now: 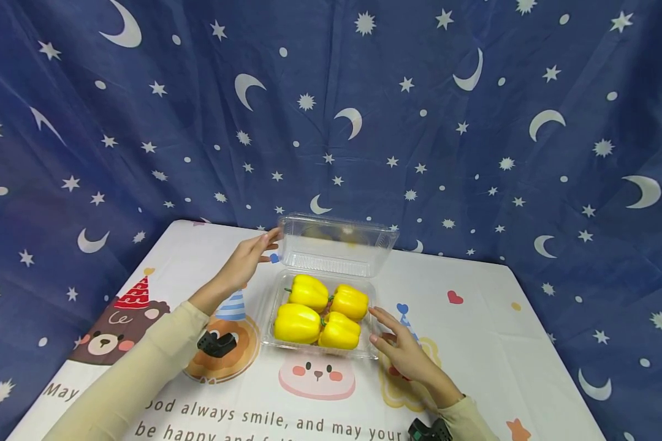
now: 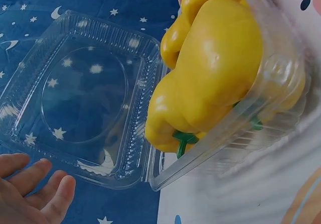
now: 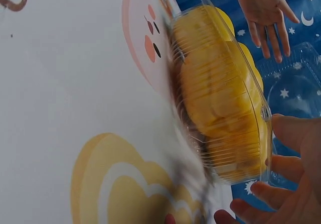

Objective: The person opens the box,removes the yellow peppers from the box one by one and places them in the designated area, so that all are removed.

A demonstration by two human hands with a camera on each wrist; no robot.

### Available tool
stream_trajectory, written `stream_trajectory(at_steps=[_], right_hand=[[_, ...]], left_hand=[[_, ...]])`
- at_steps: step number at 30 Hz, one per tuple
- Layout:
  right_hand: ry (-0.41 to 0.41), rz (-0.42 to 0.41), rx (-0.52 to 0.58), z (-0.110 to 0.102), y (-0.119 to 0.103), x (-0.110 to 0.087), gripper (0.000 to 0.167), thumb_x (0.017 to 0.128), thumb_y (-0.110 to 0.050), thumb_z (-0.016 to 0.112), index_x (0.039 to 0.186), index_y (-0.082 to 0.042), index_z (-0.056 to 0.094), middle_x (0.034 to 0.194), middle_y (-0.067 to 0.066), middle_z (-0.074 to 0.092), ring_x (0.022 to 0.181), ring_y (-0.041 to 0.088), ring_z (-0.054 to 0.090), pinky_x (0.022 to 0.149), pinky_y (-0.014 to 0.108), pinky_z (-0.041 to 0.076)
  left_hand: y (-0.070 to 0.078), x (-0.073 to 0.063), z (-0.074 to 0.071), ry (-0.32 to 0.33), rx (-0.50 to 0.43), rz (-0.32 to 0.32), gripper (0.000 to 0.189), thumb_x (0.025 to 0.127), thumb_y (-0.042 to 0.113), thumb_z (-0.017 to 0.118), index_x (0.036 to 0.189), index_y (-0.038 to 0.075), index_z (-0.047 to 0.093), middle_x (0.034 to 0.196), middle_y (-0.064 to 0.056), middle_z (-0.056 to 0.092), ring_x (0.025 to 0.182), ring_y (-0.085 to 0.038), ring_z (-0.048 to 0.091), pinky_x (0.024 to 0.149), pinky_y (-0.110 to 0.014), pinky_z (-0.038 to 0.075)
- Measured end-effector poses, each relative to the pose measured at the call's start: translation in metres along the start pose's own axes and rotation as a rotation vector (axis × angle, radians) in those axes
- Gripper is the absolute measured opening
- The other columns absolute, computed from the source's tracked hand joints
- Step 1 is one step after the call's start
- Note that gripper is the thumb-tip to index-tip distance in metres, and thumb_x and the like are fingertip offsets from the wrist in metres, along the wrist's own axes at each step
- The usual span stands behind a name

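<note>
A clear plastic clamshell container [image 1: 273, 344] lies on the table with its hinged lid [image 1: 336, 245] raised at the back. Several yellow bell peppers [image 1: 296, 323] with green stems sit inside the tray. My left hand [image 1: 245, 262] is beside the lid's left edge, fingers extended; whether they touch it I cannot tell. The same left hand [image 3: 266, 15] shows straight, spread fingers in the right wrist view. At the tray's right side is my right hand [image 1: 407, 354], its fingers loosely bent and the fingertips [image 3: 281, 121] at the rim. Neither hand grips a pepper.
A white tablecloth [image 1: 474, 343] with cartoon prints and lettering covers the table. Behind it hangs a dark blue curtain [image 1: 364, 79] with moons and stars, close to the raised lid. A black wrist device [image 1: 216, 344] is on the left forearm.
</note>
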State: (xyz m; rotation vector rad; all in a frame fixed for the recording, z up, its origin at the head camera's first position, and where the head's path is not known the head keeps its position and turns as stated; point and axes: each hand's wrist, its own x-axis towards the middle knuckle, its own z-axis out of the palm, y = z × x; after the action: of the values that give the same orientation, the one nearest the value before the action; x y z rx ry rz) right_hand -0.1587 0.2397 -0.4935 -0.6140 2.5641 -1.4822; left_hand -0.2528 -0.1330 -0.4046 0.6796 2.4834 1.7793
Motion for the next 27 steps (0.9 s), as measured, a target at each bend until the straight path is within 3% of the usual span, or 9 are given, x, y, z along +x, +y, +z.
stream_trajectory(at_steps=[16,27], right_hand=[[-0.028,0.011,0.004,-0.002,0.000,0.002,0.060,0.102,-0.016,0.059,0.155,-0.001,0.037,0.163,0.028,0.028,0.151,0.048,0.028,0.110,0.062,0.043],[-0.032,0.026,0.019,-0.002,0.002,0.002,0.059,0.102,-0.016,0.059,0.156,-0.004,0.037,0.164,0.027,0.027,0.151,0.047,0.028,0.112,0.061,0.042]], left_hand=[[-0.009,0.022,-0.007,-0.007,-0.018,-0.038,0.059,0.113,0.034,0.022,0.155,-0.006,0.032,0.160,-0.026,0.036,0.144,-0.046,0.041,0.115,-0.057,0.042],[-0.019,0.040,-0.008,-0.018,-0.023,-0.097,0.062,0.112,0.042,0.022,0.158,0.002,0.031,0.160,-0.023,0.039,0.145,-0.043,0.041,0.117,-0.057,0.041]])
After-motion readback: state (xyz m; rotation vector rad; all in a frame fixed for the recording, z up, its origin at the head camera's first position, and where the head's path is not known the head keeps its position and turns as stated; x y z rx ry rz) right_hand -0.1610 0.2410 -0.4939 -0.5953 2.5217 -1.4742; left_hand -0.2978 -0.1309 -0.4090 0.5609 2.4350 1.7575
